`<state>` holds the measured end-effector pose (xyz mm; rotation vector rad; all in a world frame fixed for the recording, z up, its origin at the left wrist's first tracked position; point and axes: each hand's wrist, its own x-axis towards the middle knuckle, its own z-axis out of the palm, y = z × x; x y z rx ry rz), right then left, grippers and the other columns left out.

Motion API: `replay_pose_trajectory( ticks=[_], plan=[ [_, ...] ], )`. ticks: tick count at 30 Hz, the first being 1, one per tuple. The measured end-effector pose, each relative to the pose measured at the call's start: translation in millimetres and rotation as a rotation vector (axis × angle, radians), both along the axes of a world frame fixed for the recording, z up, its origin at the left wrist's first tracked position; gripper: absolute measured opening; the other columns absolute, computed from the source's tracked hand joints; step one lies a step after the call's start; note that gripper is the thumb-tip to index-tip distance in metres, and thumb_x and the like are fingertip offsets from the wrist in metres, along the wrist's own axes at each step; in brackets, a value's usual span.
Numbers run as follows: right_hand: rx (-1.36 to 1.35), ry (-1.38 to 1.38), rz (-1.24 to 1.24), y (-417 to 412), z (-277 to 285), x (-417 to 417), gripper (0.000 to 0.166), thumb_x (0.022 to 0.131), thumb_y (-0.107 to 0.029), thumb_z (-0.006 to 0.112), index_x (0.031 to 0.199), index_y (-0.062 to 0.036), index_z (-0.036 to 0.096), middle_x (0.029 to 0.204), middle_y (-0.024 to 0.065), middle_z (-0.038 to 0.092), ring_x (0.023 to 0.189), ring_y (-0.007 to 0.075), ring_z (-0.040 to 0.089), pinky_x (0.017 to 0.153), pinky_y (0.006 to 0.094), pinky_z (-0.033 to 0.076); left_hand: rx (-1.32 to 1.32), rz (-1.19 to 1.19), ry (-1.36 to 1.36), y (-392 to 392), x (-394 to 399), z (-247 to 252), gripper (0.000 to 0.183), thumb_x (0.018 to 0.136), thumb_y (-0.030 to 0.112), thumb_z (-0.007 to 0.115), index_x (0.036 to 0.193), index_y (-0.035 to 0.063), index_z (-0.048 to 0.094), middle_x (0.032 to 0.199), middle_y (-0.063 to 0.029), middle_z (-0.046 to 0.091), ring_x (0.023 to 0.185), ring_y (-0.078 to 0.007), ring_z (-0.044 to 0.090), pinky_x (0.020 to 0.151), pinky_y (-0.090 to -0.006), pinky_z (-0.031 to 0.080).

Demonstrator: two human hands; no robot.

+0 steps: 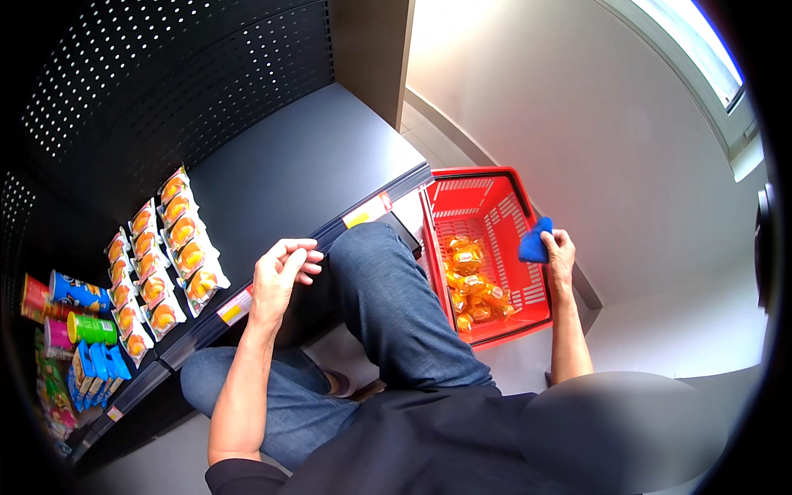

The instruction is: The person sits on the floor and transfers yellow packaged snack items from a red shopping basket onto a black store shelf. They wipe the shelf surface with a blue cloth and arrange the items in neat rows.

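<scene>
My left hand [281, 275], holding nothing, hovers by the front edge of a dark metal shelf [297, 148], its fingers loosely curled and apart. In my right hand [560, 250] is a blue cloth [535, 242], pinched over the right side of a red plastic shopping basket [442, 266]. Orange-yellow wrapped packets [473, 284] lie in a heap in the basket. On the shelf's left part, white and orange snack packets [192, 253] stand in several rows.
Beyond the rows are a blue canister [80, 292], a green canister [91, 328] and blue packets [96, 374]. Price labels [368, 210] line the shelf edge. My bent knee [371, 247] is between shelf and basket. A pale wall [594, 124] rises on the right.
</scene>
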<state>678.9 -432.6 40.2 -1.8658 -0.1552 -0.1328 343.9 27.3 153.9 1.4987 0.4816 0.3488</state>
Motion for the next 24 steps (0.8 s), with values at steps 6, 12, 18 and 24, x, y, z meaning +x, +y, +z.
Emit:
replay_pose_trajectory(
  ticks=[6, 12, 18, 24],
  plan=[
    [-0.037, -0.281, 0.174, 165, 92, -65, 0.019, 0.087, -0.014, 0.075, 0.093, -0.0055, 0.058, 0.083, 0.0013, 0.057, 0.078, 0.0115, 0.057, 0.072, 0.0290, 0.050, 0.030, 0.015, -0.021, 0, -9, 5, 0.025, 0.105, 0.019, 0.057, 0.118, 0.0006, 0.067, 0.101, -0.0102, 0.074, 0.085, -0.0135, 0.069, 0.074, -0.0254, 0.055],
    [-0.308, -0.428, 0.524, 271, 77, -72, 0.023, 0.085, -0.010, 0.076, 0.099, -0.0029, 0.059, 0.093, 0.0124, 0.059, 0.087, 0.0287, 0.064, 0.077, 0.0391, 0.055, 0.023, 0.030, -0.038, 2, -20, 9, 0.024, 0.105, 0.019, 0.056, 0.117, 0.0003, 0.067, 0.101, -0.0106, 0.073, 0.085, -0.0137, 0.069, 0.075, -0.0260, 0.056],
    [-0.506, -0.157, 0.783, 302, 115, -61, 0.025, 0.083, -0.017, 0.082, 0.093, -0.0002, 0.066, 0.081, 0.0107, 0.063, 0.076, 0.0211, 0.063, 0.072, 0.0358, 0.054, 0.028, -0.014, -0.013, 6, -41, 9, 0.025, 0.106, 0.018, 0.054, 0.118, -0.0004, 0.066, 0.101, -0.0103, 0.073, 0.084, -0.0135, 0.069, 0.074, -0.0260, 0.055],
    [-0.656, -0.180, 1.113, 341, 141, -83, 0.025, 0.079, -0.016, 0.083, 0.092, 0.0013, 0.070, 0.078, 0.0112, 0.067, 0.074, 0.0183, 0.063, 0.070, 0.0333, 0.052, 0.044, -0.252, 0.197, -5, -48, -1, 0.024, 0.103, 0.017, 0.057, 0.119, 0.0023, 0.068, 0.101, -0.0075, 0.072, 0.086, -0.0118, 0.067, 0.078, -0.0265, 0.054]
  ],
)
